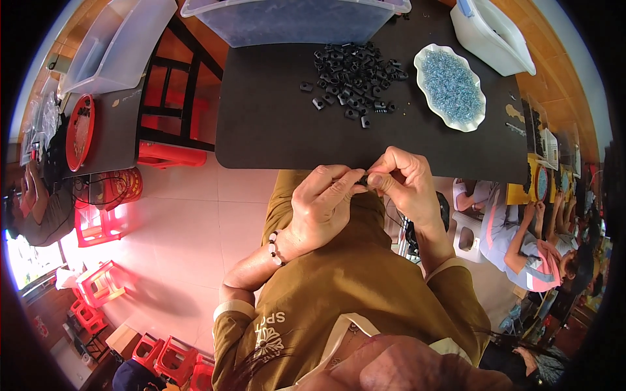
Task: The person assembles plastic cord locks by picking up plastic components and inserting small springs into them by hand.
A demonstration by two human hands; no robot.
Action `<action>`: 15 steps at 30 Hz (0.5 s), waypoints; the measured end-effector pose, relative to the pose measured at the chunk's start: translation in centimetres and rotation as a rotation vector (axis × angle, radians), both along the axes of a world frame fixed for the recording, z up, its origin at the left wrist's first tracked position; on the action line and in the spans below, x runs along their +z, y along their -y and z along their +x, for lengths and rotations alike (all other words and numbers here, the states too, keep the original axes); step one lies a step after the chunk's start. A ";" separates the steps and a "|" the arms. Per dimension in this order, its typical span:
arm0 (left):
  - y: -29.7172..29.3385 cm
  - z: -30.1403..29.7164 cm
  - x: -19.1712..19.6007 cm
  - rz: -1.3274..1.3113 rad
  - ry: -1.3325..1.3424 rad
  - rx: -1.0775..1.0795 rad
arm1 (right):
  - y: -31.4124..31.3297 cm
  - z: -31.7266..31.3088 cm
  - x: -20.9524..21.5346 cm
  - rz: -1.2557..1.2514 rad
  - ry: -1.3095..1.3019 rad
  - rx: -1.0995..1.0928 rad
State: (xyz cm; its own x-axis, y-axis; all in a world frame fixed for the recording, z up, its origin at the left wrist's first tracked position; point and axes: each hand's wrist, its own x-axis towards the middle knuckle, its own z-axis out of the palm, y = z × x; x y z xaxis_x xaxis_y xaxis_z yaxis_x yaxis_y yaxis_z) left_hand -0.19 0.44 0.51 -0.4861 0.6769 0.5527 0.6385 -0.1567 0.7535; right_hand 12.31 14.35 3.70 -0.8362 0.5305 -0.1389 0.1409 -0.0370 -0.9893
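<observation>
Just off the front edge of the dark table, my left hand [323,202] and my right hand [407,186] meet, fingertips closed in a pinch. Between them is a small black plastic part [363,181], mostly covered by the fingers. Both hands appear to grip it; anything smaller in the right fingertips is too small to make out. Beyond the hands, a loose pile of similar black plastic parts [355,78] lies on the table. To its right stands a white scalloped dish [420,65] filled with tiny shiny bluish pieces [451,86].
A clear plastic bin [293,26] sits behind the pile, and a white tub [489,39] at the far right. Left of the dark table [274,130], another table holds a red tray [79,130]. Red stools [101,283] stand on the floor; other people [521,247] sit on both sides.
</observation>
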 end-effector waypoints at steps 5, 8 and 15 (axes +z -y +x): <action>0.1 -0.3 -0.2 -0.030 -0.080 -0.003 | 0.8 -0.7 0.0 0.143 -0.002 -0.043; -0.2 -0.4 -0.3 -0.028 -0.052 0.049 | 0.2 -1.2 -0.5 0.101 0.036 -0.015; -0.6 -0.8 -0.1 0.018 0.262 -0.046 | -1.3 -0.9 -1.4 -0.435 -0.164 0.134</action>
State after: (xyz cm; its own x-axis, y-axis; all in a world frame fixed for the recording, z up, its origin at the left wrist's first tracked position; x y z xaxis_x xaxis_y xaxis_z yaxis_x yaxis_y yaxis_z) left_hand -0.94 1.01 0.41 -0.5833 0.6930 0.4236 0.4135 -0.1955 0.8893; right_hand 11.45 15.70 2.34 -0.9226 0.3389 -0.1845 0.0159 -0.4443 -0.8957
